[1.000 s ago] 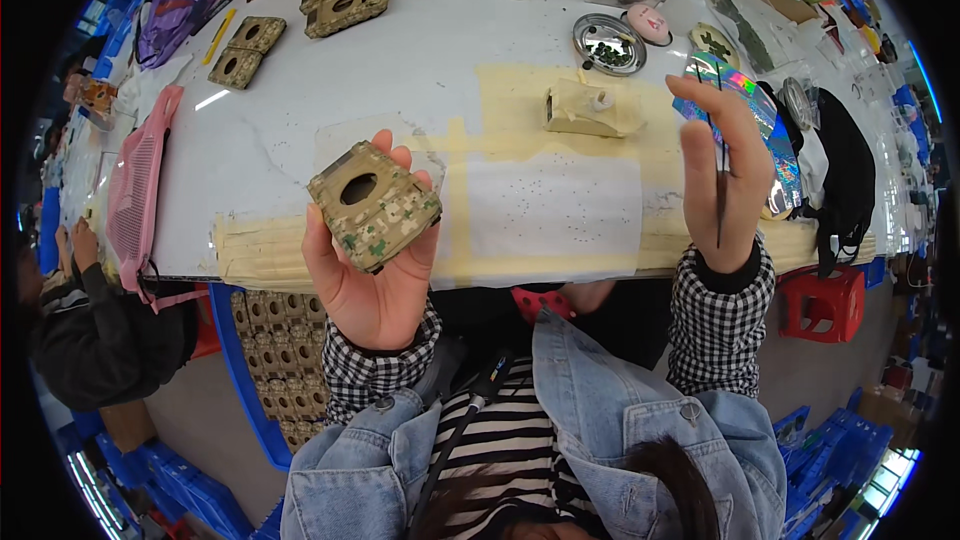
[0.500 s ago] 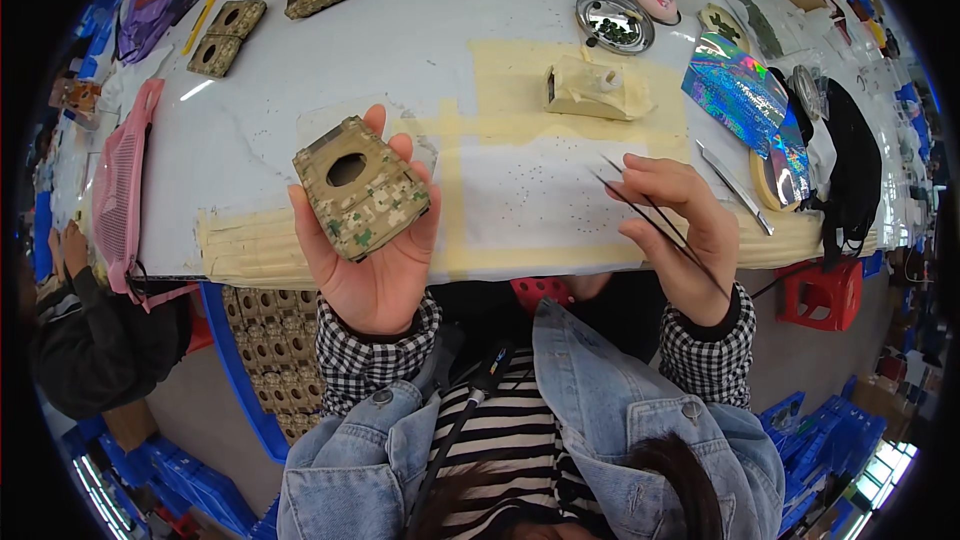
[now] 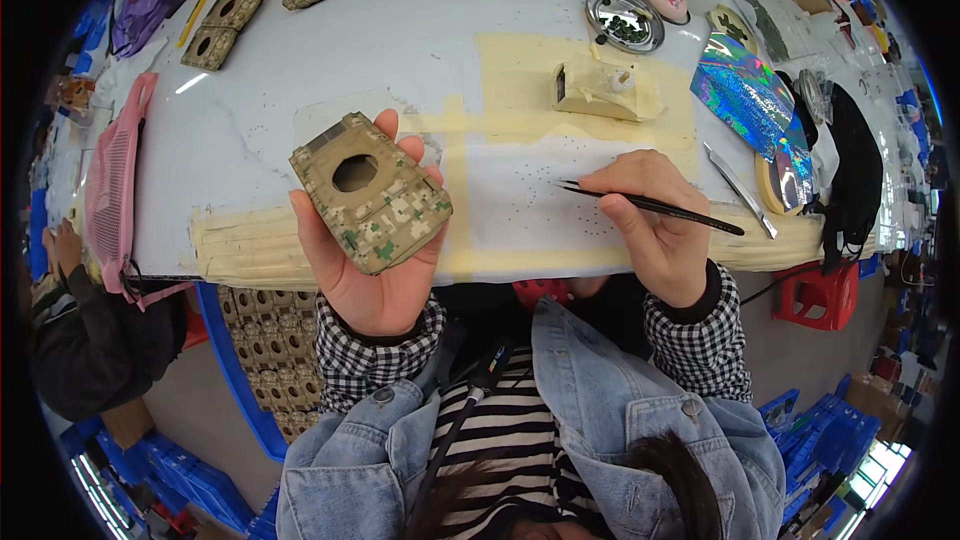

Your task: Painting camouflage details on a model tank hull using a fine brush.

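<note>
A camouflage-painted model tank hull (image 3: 385,210) with a round hole in its top rests in my left hand (image 3: 375,290), thumb on one side and fingers along the other. My right hand (image 3: 655,225) pinches black tweezers (image 3: 665,207), their tips pointing left over a white sheet (image 3: 500,225). Tiny dark specks (image 3: 590,215) are scattered on that sheet near the tips. Whether the tips hold a speck is too small to tell.
Beyond the sheet stands a tape-covered block (image 3: 605,88). Behind it is a round metal dish (image 3: 625,20) of small dark green parts. A craft knife (image 3: 740,190) lies at the right. More camouflage hulls (image 3: 225,30) sit far left; a blue tray (image 3: 240,370) of them is below the table.
My right hand has shifted left and turned; the tweezers now lie flatter, their arms closer together, over the specks. The hull in my left hand has tilted slightly.
</note>
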Tool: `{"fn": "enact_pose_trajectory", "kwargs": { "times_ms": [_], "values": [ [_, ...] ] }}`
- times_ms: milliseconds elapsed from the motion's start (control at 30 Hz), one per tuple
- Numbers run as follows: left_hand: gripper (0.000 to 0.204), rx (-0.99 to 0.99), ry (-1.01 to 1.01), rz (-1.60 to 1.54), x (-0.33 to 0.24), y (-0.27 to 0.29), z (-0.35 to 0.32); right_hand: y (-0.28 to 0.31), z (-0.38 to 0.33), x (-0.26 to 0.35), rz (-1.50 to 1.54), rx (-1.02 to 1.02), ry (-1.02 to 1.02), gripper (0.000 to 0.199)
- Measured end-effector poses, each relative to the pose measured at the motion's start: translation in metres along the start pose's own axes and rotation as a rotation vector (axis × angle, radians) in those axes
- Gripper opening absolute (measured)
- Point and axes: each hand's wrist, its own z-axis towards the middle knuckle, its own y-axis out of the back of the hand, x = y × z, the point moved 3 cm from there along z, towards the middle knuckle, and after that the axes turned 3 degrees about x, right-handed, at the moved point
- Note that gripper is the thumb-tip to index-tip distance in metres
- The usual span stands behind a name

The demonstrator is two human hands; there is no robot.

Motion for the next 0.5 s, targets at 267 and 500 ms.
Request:
{"fn": "enact_pose_trajectory", "kwargs": {
  "times_ms": [267,500],
  "values": [
    [0.079,-0.068,-0.040,0.023,-0.0002,-0.0001,-0.0016,-0.0020,0.0017,0.0013,-0.024,0.016,0.009,0.012],
    [0.079,-0.111,-0.058,0.035,0.0003,0.0000,-0.0014,-0.0033,0.0018,0.0001,-0.032,0.012,0.009,0.012]
  ]
}}
